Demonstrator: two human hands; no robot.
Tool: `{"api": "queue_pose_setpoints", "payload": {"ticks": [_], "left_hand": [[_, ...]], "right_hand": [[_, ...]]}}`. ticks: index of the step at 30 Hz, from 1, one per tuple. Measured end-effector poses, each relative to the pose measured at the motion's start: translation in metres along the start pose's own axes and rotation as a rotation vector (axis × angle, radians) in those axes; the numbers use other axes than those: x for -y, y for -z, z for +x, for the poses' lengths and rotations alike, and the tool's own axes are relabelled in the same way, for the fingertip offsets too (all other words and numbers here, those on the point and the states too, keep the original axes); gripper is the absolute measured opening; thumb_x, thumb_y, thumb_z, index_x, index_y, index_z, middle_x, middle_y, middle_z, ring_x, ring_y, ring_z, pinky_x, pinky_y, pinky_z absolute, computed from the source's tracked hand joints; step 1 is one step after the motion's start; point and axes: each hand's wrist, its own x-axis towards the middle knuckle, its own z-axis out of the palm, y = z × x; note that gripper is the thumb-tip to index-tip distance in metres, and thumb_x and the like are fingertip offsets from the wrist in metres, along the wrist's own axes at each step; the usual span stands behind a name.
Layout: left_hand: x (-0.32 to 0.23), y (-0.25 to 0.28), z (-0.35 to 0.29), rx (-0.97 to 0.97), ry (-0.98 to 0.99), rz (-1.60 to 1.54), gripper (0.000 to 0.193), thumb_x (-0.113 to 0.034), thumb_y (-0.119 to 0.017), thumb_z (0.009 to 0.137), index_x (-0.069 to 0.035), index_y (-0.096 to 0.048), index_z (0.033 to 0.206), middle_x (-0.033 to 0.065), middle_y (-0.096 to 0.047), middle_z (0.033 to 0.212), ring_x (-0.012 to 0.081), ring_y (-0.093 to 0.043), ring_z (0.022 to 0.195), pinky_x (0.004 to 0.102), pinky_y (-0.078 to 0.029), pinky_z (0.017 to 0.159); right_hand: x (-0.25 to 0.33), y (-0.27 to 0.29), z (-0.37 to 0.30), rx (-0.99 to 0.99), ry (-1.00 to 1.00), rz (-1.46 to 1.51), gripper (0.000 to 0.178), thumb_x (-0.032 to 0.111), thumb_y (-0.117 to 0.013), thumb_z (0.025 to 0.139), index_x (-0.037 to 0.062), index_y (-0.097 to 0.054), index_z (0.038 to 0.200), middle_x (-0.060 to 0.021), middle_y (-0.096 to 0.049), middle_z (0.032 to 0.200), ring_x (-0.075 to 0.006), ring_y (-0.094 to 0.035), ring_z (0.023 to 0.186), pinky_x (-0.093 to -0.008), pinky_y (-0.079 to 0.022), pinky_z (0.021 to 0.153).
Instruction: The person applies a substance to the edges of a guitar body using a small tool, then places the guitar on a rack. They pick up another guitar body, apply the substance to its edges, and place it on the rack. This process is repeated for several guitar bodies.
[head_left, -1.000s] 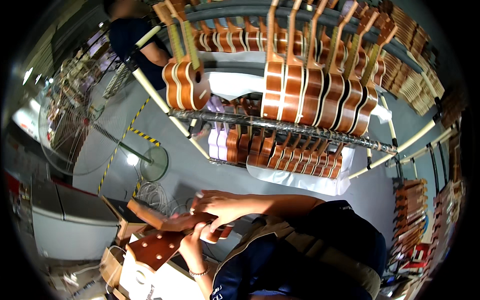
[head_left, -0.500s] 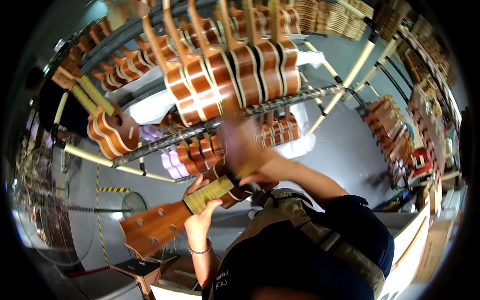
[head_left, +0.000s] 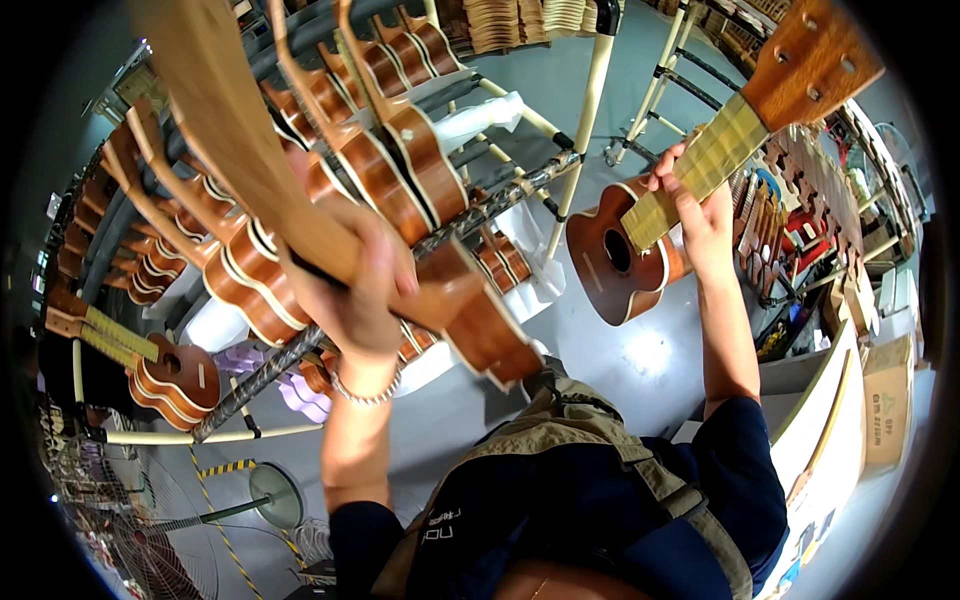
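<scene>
My left hand (head_left: 350, 290), slightly blurred, is closed around the neck of a brown ukulele (head_left: 485, 325). Its neck slants up to the upper left, large in view, and its body hangs in front of the rack, side edge showing. On the right, my right hand (head_left: 703, 215) grips a second ukulele (head_left: 598, 278) by its neck. That one has yellowish tape over the fretboard, a round sound hole facing up and a bare headstock without tuners at the upper right.
A rack with pale pipes and a black-wrapped bar (head_left: 265, 375) holds rows of ukuleles (head_left: 265, 275). One taped ukulele (head_left: 175, 380) leans at its left end. A fan (head_left: 150, 545) stands lower left, a carton (head_left: 885, 400) at right, and more instrument parts (head_left: 770, 215) behind my right hand.
The taped ukulele has passed from my left hand to my right and swung out to the right. My left hand has moved up to the rack and now grips another ukulele's neck.
</scene>
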Motion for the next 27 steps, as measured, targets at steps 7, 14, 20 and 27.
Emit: {"api": "queue_pose_setpoints", "payload": {"ticks": [7, 14, 20, 27], "left_hand": [[0.1, -0.074, 0.139, 0.085, -0.084, 0.046, 0.059, -0.006, -0.047, 0.079, 0.0, -0.027, 0.134, 0.0053, -0.048, 0.071, 0.0112, -0.043, 0.053, 0.0239, -0.038, 0.049], [0.22, -0.05, 0.185, -0.002, 0.016, 0.283, 0.045, -0.007, -0.051, 0.087, -0.004, -0.038, 0.13, -0.0003, -0.048, 0.066, 0.0063, -0.042, 0.053, 0.0211, -0.039, 0.051], [0.276, -0.015, 0.186, -0.139, 0.093, 0.574, 0.052, -0.011, -0.057, 0.085, -0.01, -0.039, 0.134, 0.0006, -0.06, 0.083, 0.0032, -0.047, 0.053, 0.0166, -0.04, 0.047], [0.274, -0.007, 0.191, -0.174, 0.172, 0.812, 0.059, -0.015, -0.053, 0.087, -0.011, -0.026, 0.14, 0.0027, -0.059, 0.076, 0.0058, -0.05, 0.052, 0.0196, -0.044, 0.048]], "right_hand": [[-0.02, 0.028, 0.085, 0.043, 0.042, -0.07, 0.026, -0.004, -0.046, 0.085, -0.0017, -0.042, 0.11, -0.0071, -0.051, 0.094, -0.0133, -0.052, 0.085, -0.0268, -0.045, 0.077], [-0.091, 0.006, 0.189, 0.129, 0.129, 0.071, 0.027, 0.001, -0.051, 0.083, -0.0008, -0.043, 0.108, -0.0051, -0.051, 0.089, -0.0113, -0.05, 0.079, -0.0242, -0.043, 0.071], [-0.169, -0.041, 0.25, 0.188, 0.108, 0.131, 0.029, 0.002, -0.054, 0.078, -0.0001, -0.045, 0.105, -0.0053, -0.056, 0.082, -0.0149, -0.054, 0.074, -0.0274, -0.044, 0.07], [-0.226, -0.096, 0.269, 0.311, 0.107, 0.061, 0.031, 0.0, -0.053, 0.079, -0.0002, -0.044, 0.108, -0.0057, -0.055, 0.087, -0.0141, -0.056, 0.083, -0.0279, -0.045, 0.077]]}}
